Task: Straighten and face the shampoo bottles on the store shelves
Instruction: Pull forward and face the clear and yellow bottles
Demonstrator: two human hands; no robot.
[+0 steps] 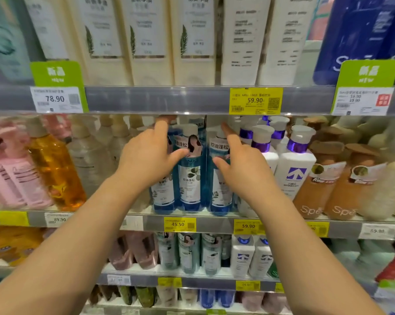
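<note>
Three blue shampoo bottles with white leaf labels stand side by side on the middle shelf (pixel 214 223). My left hand (pixel 146 158) lies over the upper part of the left blue bottle (pixel 162 194). Its fingers are spread toward the bottle's hidden top, and its thumb crosses in front of the middle blue bottle (pixel 189 183). My right hand (pixel 242 167) is spread against the right blue bottle (pixel 220 192), index finger pointing up past the cap and thumb on the bottle's front. Neither hand is closed around a bottle.
White pump bottles with purple collars (pixel 294 164) stand just right of my right hand, then brown bottles (pixel 317 189). An amber bottle (pixel 55 169), clear bottles and pink bottles (pixel 12 178) stand to the left. Cream bottles (pixel 146 42) fill the shelf above; more rows sit below.
</note>
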